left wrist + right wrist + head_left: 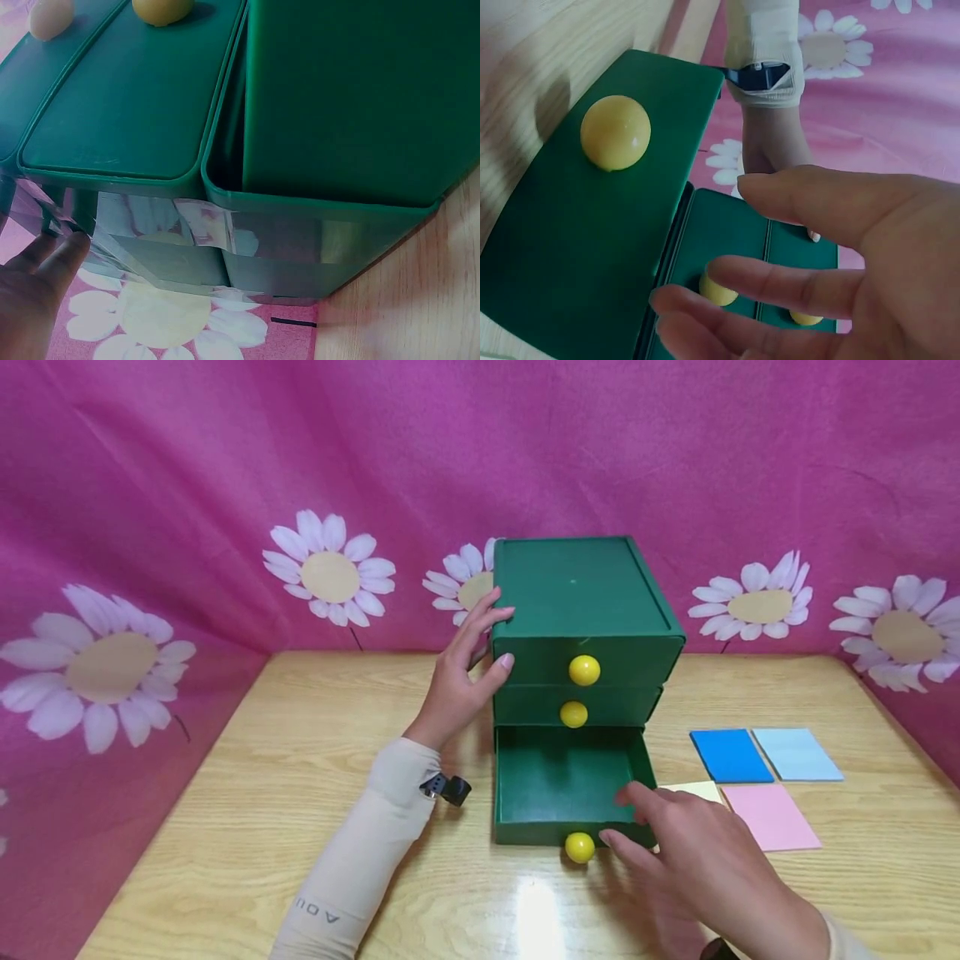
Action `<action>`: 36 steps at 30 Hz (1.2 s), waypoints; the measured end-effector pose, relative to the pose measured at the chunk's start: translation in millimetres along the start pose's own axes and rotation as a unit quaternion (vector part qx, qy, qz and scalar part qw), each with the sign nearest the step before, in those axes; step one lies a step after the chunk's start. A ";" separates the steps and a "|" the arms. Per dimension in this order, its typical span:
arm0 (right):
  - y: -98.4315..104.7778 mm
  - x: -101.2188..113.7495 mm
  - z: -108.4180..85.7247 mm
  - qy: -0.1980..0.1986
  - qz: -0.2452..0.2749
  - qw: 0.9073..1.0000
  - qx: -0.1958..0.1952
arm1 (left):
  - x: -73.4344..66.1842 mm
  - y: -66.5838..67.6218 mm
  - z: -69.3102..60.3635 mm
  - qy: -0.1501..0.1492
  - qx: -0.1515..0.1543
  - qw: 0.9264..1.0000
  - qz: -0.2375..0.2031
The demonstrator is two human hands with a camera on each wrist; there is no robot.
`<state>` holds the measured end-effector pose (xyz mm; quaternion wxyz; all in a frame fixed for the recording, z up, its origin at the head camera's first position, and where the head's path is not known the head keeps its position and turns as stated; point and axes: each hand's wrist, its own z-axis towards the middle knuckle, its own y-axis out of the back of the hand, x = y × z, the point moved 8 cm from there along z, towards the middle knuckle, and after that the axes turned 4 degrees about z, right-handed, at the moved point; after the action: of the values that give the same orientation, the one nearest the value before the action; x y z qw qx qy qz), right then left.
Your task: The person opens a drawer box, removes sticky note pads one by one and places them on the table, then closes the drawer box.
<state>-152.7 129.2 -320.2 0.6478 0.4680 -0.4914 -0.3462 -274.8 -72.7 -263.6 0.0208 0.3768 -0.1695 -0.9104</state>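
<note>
A green three-drawer cabinet (pixel 577 589) with round yellow knobs stands on the table. Its bottom drawer (pixel 536 777) is pulled out and nothing lies on the part of its floor that shows; the two upper drawers are closed. My left hand (pixel 459 681) rests against the cabinet's left side, fingers extended; the left wrist view also has its fingertips at that side. Over the bottom drawer's front right corner hovers my right hand (pixel 693 843), beside the lowest knob (pixel 580 847). In the right wrist view its fingers (pixel 795 285) are spread, with nothing between them.
Right of the cabinet lie square paper pads: a blue one (pixel 731 756), a light blue one (pixel 798 754), a pink one (pixel 772 818) and a pale yellow one (pixel 697 790), partly hidden by my right hand. Behind the wooden table (pixel 300 735) hangs a pink flowered cloth (pixel 420 452).
</note>
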 end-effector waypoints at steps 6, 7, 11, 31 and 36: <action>-1.3 6.8 0.7 -0.010 0.005 1.000 0.020 | -1.9 0.1 0.9 -0.001 0.000 1.000 0.000; -0.9 8.5 0.6 -0.007 0.004 1.000 0.019 | -2.0 0.1 1.1 0.000 0.000 1.000 0.000; -0.8 15.1 0.9 0.006 0.007 1.000 0.022 | -1.7 0.3 1.1 0.002 0.000 1.000 0.001; -40.4 29.1 2.3 0.048 0.005 0.991 0.128 | -2.5 -0.9 0.1 0.001 0.001 1.000 -0.001; -50.0 30.5 3.4 0.053 0.018 0.987 0.148 | -1.6 -0.6 -0.4 0.000 0.000 1.000 -0.002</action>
<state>-147.0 84.4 -357.8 0.6029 0.5674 -0.5103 -0.2325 -273.4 -72.0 -263.0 0.0193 0.3767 -0.1688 -0.9106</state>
